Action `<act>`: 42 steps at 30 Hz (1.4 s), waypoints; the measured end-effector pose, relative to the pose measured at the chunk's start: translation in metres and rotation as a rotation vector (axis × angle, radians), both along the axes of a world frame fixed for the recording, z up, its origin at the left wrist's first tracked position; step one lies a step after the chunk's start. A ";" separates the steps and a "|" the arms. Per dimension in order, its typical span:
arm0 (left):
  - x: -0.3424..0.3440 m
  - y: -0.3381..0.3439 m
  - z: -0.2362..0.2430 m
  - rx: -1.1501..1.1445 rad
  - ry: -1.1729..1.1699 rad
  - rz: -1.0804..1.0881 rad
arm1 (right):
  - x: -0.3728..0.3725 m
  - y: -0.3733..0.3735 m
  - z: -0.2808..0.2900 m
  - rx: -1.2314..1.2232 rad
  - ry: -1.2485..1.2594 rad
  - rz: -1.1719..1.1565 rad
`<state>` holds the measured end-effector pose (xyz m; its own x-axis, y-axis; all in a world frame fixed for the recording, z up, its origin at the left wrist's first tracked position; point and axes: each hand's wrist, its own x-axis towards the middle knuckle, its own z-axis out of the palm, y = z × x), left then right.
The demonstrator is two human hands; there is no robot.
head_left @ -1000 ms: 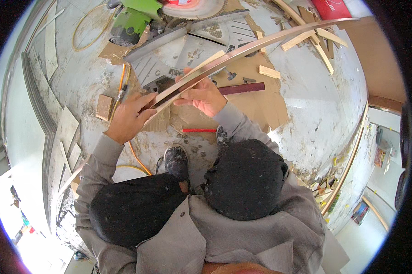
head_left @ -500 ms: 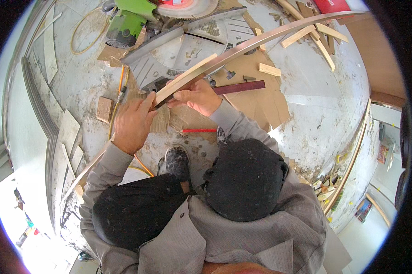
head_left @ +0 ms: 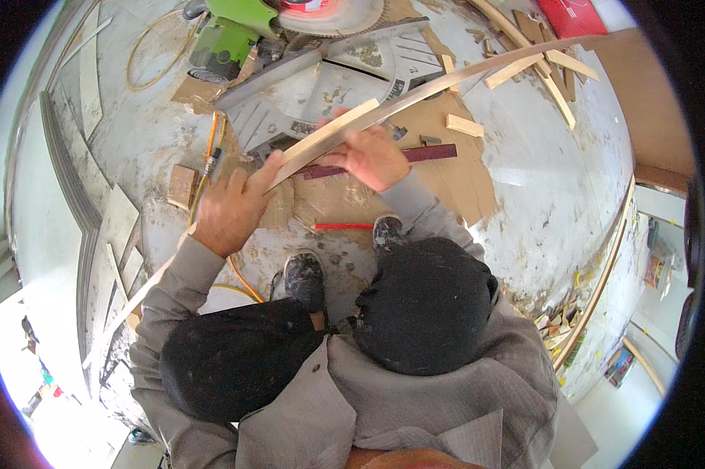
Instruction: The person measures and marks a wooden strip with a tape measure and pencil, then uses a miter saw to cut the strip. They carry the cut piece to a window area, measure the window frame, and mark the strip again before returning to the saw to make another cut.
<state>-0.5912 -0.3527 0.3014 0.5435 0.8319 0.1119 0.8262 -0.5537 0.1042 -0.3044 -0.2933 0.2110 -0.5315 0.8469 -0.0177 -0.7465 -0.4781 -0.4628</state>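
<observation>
A long, thin brown trim strip (head_left: 438, 84) slants up from my hands toward the far right. Against its near end lies a short pale wooden strip (head_left: 333, 128). The near ends of both are gripped by my left hand (head_left: 239, 199), its fingers partly hidden by its back. Farther along, my right hand (head_left: 374, 159) has its thumb and fingers closed around the trim strip from its near side, slightly blurred. Beneath the right hand a dark red strip (head_left: 433, 153) lies on flattened cardboard (head_left: 446, 187). Just ahead of my hands stands a mitre saw (head_left: 321, 98).
The saw's green motor (head_left: 223, 43) and toothed blade (head_left: 344, 22) are at the far side. Wood offcuts (head_left: 552, 86) and a small block (head_left: 465, 125) lie right. A hose (head_left: 198, 191), a wood block (head_left: 182, 186) and stacked panels (head_left: 71, 168) are left. A red stick (head_left: 343, 227) lies near my shoes.
My right hand has slid a little right and farther along the strip. The trim strip's far end has dipped slightly, and more of the dark red strip shows.
</observation>
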 end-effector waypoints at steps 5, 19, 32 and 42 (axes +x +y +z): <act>-0.018 0.018 0.020 -0.163 0.016 0.045 | 0.046 0.020 0.003 -0.141 -0.026 -0.183; -0.013 0.066 0.026 -0.509 -0.141 0.071 | 0.067 0.032 0.006 -0.138 -0.196 -0.381; -0.016 0.146 -0.100 -0.375 -0.018 0.036 | 0.130 0.102 -0.066 -0.256 -0.553 -0.310; -0.005 0.131 -0.113 -0.230 0.020 0.141 | 0.146 0.093 -0.032 0.167 -1.099 -0.255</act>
<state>-0.5965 -0.2212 0.1885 0.4202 0.9020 -0.0986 0.8968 -0.3963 0.1965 -0.1587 -0.2007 0.1791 -0.1099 0.9635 -0.2440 0.0355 -0.2415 -0.9697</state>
